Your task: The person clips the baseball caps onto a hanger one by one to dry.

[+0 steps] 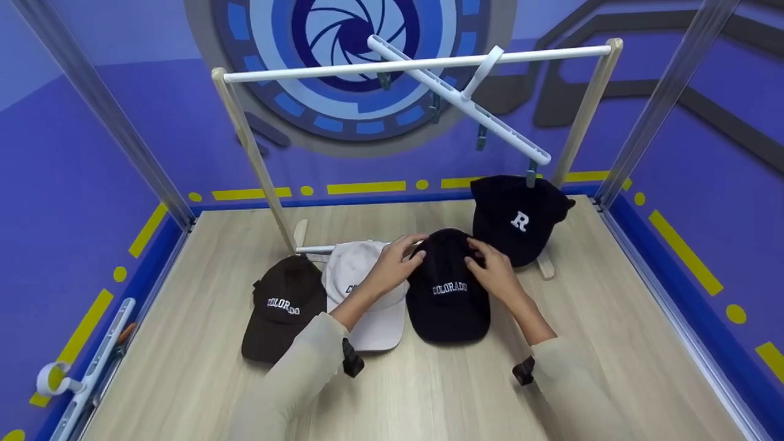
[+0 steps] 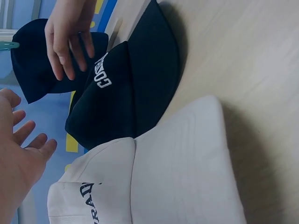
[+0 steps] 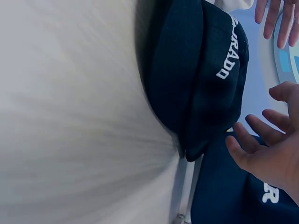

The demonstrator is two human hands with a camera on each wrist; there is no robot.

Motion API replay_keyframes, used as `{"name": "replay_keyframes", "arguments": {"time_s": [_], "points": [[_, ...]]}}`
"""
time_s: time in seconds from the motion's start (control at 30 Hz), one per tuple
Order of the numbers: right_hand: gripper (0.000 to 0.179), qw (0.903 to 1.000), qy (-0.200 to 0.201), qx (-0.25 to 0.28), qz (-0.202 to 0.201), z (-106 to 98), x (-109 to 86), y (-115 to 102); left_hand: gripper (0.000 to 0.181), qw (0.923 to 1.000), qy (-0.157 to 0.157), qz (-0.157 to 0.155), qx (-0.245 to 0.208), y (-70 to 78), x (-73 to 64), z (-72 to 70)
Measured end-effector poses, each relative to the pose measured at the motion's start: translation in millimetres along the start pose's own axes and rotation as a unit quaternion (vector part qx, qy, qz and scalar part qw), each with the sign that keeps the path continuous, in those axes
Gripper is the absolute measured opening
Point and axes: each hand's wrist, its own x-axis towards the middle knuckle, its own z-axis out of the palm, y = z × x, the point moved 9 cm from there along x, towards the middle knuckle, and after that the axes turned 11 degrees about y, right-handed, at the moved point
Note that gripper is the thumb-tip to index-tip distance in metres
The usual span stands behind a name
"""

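A black baseball cap [image 1: 450,315] with white COLORADO lettering lies on the table between my two hands. My left hand [image 1: 392,264] hovers by its upper left side, fingers spread and loosely bent. On the other side is my right hand [image 1: 497,274], likewise relaxed above the cap. In the wrist views both hands look apart from the fabric and hold nothing. Right behind, a black cap with a white R [image 1: 505,236] hangs from a clip [image 1: 531,176] at the low end of a tilted white hanger [image 1: 453,97]. Its lower part is partly hidden.
A cream cap [image 1: 373,327] and a dark brown cap [image 1: 278,327] lie to the left. The hanger hooks over a white rod [image 1: 306,71] on wooden posts, with several clips along it. A second white hanger [image 1: 95,373] lies at the left edge. Panelled walls enclose the table [image 1: 416,392].
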Motion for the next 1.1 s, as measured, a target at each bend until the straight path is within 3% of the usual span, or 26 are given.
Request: {"name": "replay_keyframes", "arguments": {"time_s": [0.17,0.67,0.83,1.1], "points": [[0.047,0.9993,-0.020,-0.003,0.031,9.8,2.1,8.4,0.039,0.9996,0.011,-0.009,-0.023,-1.7,2.2,3.9],[0.053,0.9967,-0.029,-0.014,0.074,24.7,15.2,26.2,0.043,0.9977,0.035,-0.046,0.037,-13.1,8.6,24.2],[0.056,0.9965,-0.042,-0.026,0.068,30.2,20.0,28.1,0.044,0.9964,0.044,-0.049,0.053,-19.4,11.4,28.3],[0.060,0.9946,-0.058,-0.034,0.079,30.0,29.4,29.2,0.044,0.9950,0.057,-0.067,0.048,-29.2,17.1,31.8]]}}
